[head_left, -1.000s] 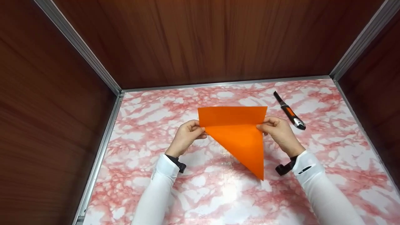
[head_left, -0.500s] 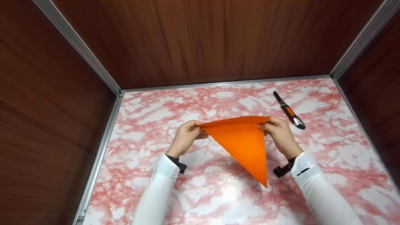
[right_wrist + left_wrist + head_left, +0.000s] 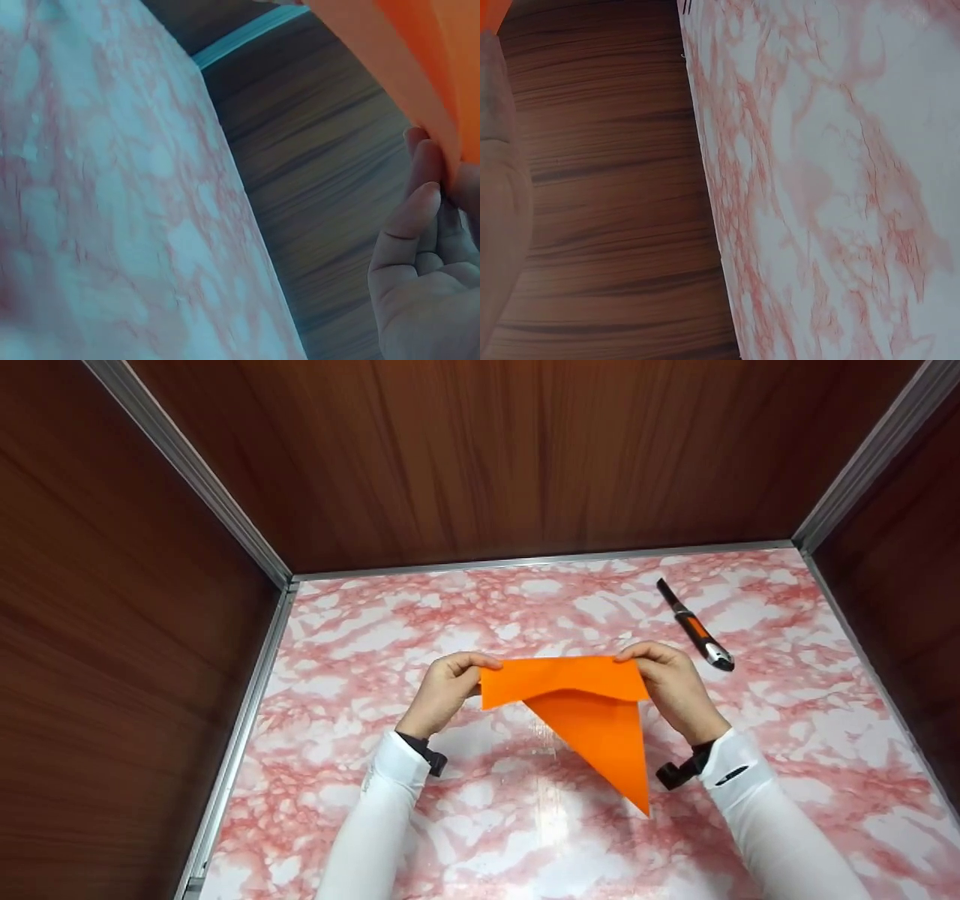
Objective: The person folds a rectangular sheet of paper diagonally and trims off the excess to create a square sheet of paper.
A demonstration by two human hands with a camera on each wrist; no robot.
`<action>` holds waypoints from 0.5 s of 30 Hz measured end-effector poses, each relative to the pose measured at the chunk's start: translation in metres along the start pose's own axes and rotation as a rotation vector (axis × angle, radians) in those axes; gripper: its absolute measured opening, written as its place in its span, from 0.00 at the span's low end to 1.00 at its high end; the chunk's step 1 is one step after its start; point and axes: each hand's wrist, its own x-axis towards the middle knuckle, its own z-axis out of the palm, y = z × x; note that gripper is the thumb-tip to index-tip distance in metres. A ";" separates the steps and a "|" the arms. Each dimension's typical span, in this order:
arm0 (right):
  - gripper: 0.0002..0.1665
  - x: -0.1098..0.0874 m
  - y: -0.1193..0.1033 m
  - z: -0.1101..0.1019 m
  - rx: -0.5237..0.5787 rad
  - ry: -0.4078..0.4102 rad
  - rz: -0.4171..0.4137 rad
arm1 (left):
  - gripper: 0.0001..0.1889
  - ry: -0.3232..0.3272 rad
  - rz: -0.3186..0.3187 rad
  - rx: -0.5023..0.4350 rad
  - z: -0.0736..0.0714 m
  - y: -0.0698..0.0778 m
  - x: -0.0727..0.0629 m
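Observation:
An orange paper (image 3: 585, 705), folded into a triangle with a strip at the top, is held above the marble-patterned table (image 3: 525, 825). My left hand (image 3: 448, 688) pinches its upper left corner and my right hand (image 3: 670, 682) pinches its upper right corner. The top strip is bent down toward me over the triangle, whose point hangs low on the right. In the right wrist view the orange paper (image 3: 420, 67) runs past my curled fingers (image 3: 420, 225). The left wrist view shows only a blurred part of my hand (image 3: 499, 210) and a sliver of orange.
A black and orange utility knife (image 3: 694, 626) lies on the table at the back right, just beyond my right hand. Brown wood-grain walls (image 3: 480, 457) with metal edging enclose the table at the back and on both sides.
The paper's top strip, upright a second ago, has been folded forward and down over the triangle. Both hands kept their pinch at the corners and barely shifted.

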 end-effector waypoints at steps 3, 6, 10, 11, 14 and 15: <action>0.13 -0.001 -0.001 0.000 -0.009 -0.019 -0.002 | 0.14 -0.004 -0.016 -0.054 0.002 0.001 -0.001; 0.17 -0.002 -0.003 0.001 -0.048 -0.024 -0.001 | 0.14 0.038 -0.036 -0.021 0.004 0.000 -0.001; 0.19 -0.003 -0.002 0.004 -0.215 0.046 0.024 | 0.13 0.095 -0.044 0.109 0.008 -0.003 0.000; 0.20 -0.002 -0.002 0.005 -0.257 0.069 0.035 | 0.13 0.104 -0.042 0.125 0.009 -0.003 0.000; 0.22 -0.002 0.000 0.005 -0.364 0.110 0.059 | 0.13 0.117 -0.043 0.117 0.011 -0.003 0.000; 0.23 -0.002 0.000 0.005 -0.378 0.114 0.063 | 0.13 0.121 -0.043 0.114 0.011 -0.003 0.000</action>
